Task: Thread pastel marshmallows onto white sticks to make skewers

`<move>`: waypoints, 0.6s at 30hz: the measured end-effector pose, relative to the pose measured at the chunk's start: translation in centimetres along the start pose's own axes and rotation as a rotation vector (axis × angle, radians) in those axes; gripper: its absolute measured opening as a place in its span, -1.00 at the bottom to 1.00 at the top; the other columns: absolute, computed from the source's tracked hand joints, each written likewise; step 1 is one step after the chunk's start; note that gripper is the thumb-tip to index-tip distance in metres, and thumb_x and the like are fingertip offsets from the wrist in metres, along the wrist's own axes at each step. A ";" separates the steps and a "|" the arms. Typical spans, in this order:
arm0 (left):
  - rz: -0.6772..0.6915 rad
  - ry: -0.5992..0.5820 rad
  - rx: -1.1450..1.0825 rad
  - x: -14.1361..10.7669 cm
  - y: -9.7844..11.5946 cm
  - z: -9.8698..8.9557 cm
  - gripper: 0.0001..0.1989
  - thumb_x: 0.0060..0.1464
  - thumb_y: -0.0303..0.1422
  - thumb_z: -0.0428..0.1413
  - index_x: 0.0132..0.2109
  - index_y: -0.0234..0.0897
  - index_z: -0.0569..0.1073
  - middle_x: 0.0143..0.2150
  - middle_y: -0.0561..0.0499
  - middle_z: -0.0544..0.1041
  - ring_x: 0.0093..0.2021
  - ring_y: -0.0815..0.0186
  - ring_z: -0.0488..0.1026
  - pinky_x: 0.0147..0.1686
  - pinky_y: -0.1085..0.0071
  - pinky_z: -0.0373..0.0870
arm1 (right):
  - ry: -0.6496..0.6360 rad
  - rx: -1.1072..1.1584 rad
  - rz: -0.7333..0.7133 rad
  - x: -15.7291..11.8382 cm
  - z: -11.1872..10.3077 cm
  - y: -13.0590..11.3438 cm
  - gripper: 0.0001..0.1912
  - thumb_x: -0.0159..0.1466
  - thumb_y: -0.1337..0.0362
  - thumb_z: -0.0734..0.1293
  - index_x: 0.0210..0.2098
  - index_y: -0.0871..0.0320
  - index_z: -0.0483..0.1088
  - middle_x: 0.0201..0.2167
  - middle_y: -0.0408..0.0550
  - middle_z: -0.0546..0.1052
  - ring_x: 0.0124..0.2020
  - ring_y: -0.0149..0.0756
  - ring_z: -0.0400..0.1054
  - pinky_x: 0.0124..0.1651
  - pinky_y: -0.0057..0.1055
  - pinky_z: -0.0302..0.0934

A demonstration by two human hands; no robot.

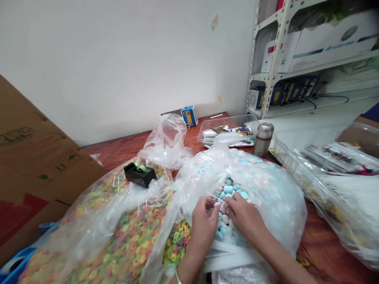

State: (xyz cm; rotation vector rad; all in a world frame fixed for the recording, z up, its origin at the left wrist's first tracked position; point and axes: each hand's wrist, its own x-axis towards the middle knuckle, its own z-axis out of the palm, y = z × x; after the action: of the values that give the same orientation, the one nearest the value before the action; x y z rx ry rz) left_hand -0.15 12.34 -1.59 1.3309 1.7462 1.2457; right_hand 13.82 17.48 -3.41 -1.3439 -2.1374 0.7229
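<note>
Thin glossy plastic bag (pixel 278 193), smooth wood-grained table (pixel 321 236), matt cardboard box (pixel 44 157), shiny metal flask (pixel 263 136)

You face a scuffed white wall (pixel 127 67) across the upper left and centre of the frame; white perforated-metal shelving (pixel 275 59) stands upper right, a reddish-brown wooden table (pixel 325 236) below.

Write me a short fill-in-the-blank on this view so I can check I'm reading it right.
1. The left hand and right hand are at a bag of pink, whitish and light ____ pieces.
2. The tape dispenser on the bag of rings is ____ in colour.
3. In the picture, the metal flask stands to the ____ of the clear tray with beads.
4. The small box stands near the white ____.

Missing words: blue; black; right; wall.
</note>
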 end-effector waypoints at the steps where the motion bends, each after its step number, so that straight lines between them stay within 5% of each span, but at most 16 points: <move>1: -0.080 -0.025 -0.137 -0.3 0.1 -0.3 -0.84 0.12 -0.25 0.13 -0.24 -0.26 0.42 -0.28 -0.02 0.51 -0.28 0.27 0.48 -0.32 0.41 0.39 | -0.008 -0.008 -0.001 0.3 0.3 -0.1 -0.81 0.24 0.39 0.21 -0.35 0.05 0.44 -0.33 -0.11 0.37 -0.47 -0.33 0.23 -0.44 -0.41 -0.17; 4: -0.296 -0.117 -0.463 -1.4 0.1 -0.9 -0.71 -0.02 -0.18 0.26 -0.30 -0.29 0.41 -0.39 0.02 0.51 -0.43 0.34 0.47 -0.46 0.48 0.37 | -0.008 0.008 0.011 0.9 0.6 -0.2 -0.81 0.21 0.43 0.21 -0.42 0.09 0.42 -0.34 -0.11 0.36 -0.48 -0.36 0.20 -0.45 -0.41 -0.20; 8: -0.433 -0.156 -0.650 -3.2 -0.1 -1.1 -0.66 -0.14 -0.23 0.36 -0.29 -0.34 0.46 -0.40 0.03 0.52 -0.40 0.37 0.49 -0.36 0.49 0.41 | 0.012 0.140 0.027 0.1 -0.1 -0.7 -0.85 0.27 0.35 0.21 -0.34 0.10 0.41 -0.31 -0.10 0.40 -0.32 -0.27 0.30 -0.32 -0.42 0.01; 18: -0.351 -0.109 -0.587 -4.2 0.5 -0.4 -0.76 -0.06 -0.29 0.31 -0.30 -0.37 0.53 -0.47 0.05 0.52 -0.48 0.43 0.42 -0.43 0.51 0.40 | -0.087 0.574 0.093 -3.5 -0.5 -1.4 -0.76 0.31 0.13 0.21 -0.39 0.13 0.36 -0.44 -0.16 0.46 -0.36 -0.33 0.33 -0.28 -0.45 0.19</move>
State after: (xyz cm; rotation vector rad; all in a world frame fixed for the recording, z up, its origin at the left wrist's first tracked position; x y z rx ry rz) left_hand 0.99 8.25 -1.25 0.7042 1.3152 1.3104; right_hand 14.57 13.84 -2.56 -1.1103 -1.7352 1.3297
